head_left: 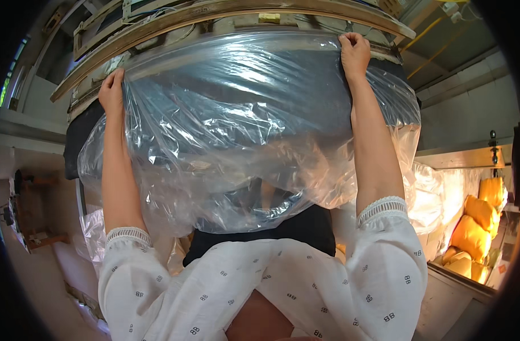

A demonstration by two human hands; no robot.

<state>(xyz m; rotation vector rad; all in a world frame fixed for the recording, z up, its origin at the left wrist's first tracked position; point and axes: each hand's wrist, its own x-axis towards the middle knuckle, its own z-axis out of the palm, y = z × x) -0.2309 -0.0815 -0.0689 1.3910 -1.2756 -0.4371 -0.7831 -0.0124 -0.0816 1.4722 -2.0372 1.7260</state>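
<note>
A wide sheet of clear plastic film [231,113] stretches between my hands, its far edge pulled fairly straight and its near part hanging in loose, shiny folds toward my lap. My left hand [111,92] pinches the film's far left corner area. At the far right, my right hand [354,52] grips the same edge between thumb and bent fingers. Beneath the film lies a dark cloth-like surface [78,136], seen through it and sticking out at the left. Both arms reach straight forward.
A long wooden bar [214,15] runs across just beyond the film, with a wooden frame [101,34] behind it. More clear plastic [427,193] hangs at the right. Yellow-orange bundles [478,221] sit farther right. A metal post [81,204] stands at the left.
</note>
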